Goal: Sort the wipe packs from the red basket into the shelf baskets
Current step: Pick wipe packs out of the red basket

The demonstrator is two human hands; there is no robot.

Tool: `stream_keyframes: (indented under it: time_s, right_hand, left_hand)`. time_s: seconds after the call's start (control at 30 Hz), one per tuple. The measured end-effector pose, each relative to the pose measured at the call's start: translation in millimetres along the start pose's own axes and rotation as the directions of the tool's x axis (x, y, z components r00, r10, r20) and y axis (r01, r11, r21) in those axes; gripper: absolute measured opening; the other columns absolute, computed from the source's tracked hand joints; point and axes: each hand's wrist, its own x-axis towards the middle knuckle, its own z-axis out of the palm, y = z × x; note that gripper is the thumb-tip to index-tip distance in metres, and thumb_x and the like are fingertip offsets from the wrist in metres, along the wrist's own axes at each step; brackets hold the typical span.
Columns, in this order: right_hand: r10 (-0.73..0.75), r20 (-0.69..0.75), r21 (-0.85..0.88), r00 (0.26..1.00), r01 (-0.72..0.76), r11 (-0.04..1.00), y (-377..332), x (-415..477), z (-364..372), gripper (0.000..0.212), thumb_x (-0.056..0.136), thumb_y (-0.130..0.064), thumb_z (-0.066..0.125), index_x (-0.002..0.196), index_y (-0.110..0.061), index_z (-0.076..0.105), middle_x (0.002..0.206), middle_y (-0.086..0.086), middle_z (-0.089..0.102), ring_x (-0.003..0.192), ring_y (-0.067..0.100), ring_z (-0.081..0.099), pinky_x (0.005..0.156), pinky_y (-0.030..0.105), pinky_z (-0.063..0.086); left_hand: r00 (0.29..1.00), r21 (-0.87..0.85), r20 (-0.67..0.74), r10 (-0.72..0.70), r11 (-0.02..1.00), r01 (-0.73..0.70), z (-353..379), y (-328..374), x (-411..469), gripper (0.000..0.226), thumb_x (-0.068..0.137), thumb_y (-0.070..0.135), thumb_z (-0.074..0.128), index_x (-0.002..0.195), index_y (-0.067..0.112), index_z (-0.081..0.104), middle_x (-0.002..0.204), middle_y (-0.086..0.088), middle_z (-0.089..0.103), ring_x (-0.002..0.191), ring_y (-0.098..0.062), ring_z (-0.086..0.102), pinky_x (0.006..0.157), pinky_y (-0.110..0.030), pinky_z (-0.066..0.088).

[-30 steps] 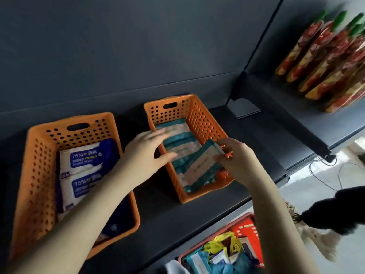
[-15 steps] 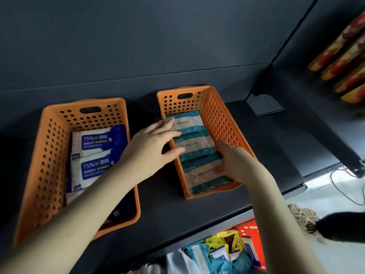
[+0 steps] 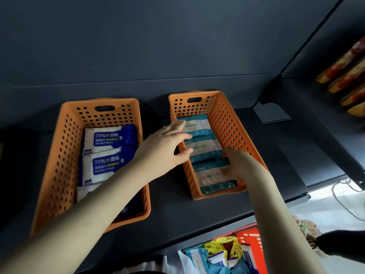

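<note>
Head camera, nearest first: the red basket (image 3: 254, 244) sits below the shelf edge and holds a loose jumble of teal, white-and-blue and yellow packs (image 3: 221, 256) lying at mixed angles. Above it, the dark shelf (image 3: 197, 212) carries two orange perforated baskets. The left orange basket (image 3: 59, 155) holds white-and-blue alcohol wipe packs (image 3: 105, 167) lying flat in a row, long axes across the basket's width, print upright to the viewer. The right orange basket (image 3: 233, 127) holds three teal-and-beige wipe packs, also flat, each with its long axis across the width, set one behind another along the basket's length. The right hand (image 3: 237, 165) rests on the right end of the nearest teal pack (image 3: 209, 178); its fingers are blurred, so whether they pinch the pack or merely lie on it is unclear. The left hand (image 3: 162, 149) reaches over that basket's left wall with fingers straight and released, its fingertips at the farthest teal pack (image 3: 197, 125) and its thumb over the middle teal pack (image 3: 203, 149). Farther right, red-and-yellow snack packets (image 3: 345, 76) lie on a neighbouring shelf.
</note>
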Motion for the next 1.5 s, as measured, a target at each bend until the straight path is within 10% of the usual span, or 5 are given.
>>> stream_keyframes:
  time_s: [0.2, 0.37, 0.97, 1.23, 1.5]
  right_hand:
    - [-0.018, -0.030, 0.030, 0.999, 0.019, 0.999, 0.3, -4.9, -0.5, 0.041, 0.089, -0.022, 0.068, 0.127, -0.023, 0.055, 0.086, -0.011, 0.057, 0.070, 0.006, 0.055, 0.059, 0.019, 0.044]
    - [-0.168, -0.062, -0.095, 0.984, 0.162, 0.982, -6.7, -10.7, 1.2, 0.049, 0.080, -0.028, 0.078, 0.125, -0.027, 0.057, 0.128, -0.002, 0.051, 0.110, 0.020, 0.055, 0.093, 0.033, 0.048]
    - [-0.249, -0.014, -0.166, 0.968, 0.244, 0.956, -18.9, 1.0, 4.0, 0.047, 0.078, -0.030, 0.080, 0.120, -0.021, 0.060, 0.124, 0.002, 0.058, 0.104, 0.020, 0.058, 0.093, 0.035, 0.050]
    - [-0.208, -0.618, 0.166, 0.758, 0.384, 0.908, -0.9, -132.1, 37.2, 0.045, 0.090, -0.027, 0.068, 0.133, -0.020, 0.057, 0.125, -0.002, 0.065, 0.101, 0.016, 0.063, 0.078, 0.016, 0.040]
    - [0.165, -0.616, 0.644, 0.770, 0.372, 0.668, -8.9, -305.6, 191.5, 0.025, 0.094, -0.022, 0.062, 0.118, -0.022, 0.066, 0.110, -0.014, 0.070, 0.101, -0.004, 0.065, 0.089, 0.019, 0.053]
  left_hand:
    - [1.000, -0.014, -0.024, 0.004, 1.000, -0.004, 3.2, -3.1, 1.2, 0.051, 0.096, 0.048, 0.047, 0.143, 0.028, 0.046, 0.162, 0.007, 0.015, 0.150, -0.013, 0.013, 0.120, -0.037, 0.023]
    - [0.999, -0.033, -0.045, -0.009, 0.999, 0.007, 3.5, -4.0, 1.4, 0.050, 0.094, 0.049, 0.049, 0.140, 0.027, 0.050, 0.161, 0.009, 0.017, 0.149, -0.011, 0.015, 0.117, -0.041, 0.032]
    - [0.998, -0.045, -0.048, -0.028, 0.999, 0.026, 2.4, 1.2, -2.6, 0.044, 0.096, 0.043, 0.052, 0.137, 0.025, 0.052, 0.161, 0.008, 0.021, 0.148, -0.010, 0.018, 0.116, -0.039, 0.029]
    - [0.968, -0.085, -0.235, 0.087, 0.990, -0.109, -12.6, 18.1, -85.7, 0.040, 0.095, 0.028, 0.058, 0.134, 0.022, 0.056, 0.146, 0.008, 0.047, 0.134, -0.009, 0.042, 0.105, -0.013, 0.024]
    - [0.960, -0.422, -0.194, 0.203, 0.866, -0.269, 26.7, 27.5, -282.1, 0.035, 0.094, 0.012, 0.061, 0.128, 0.021, 0.060, 0.128, 0.017, 0.057, 0.120, 0.007, 0.049, 0.100, -0.010, 0.037]
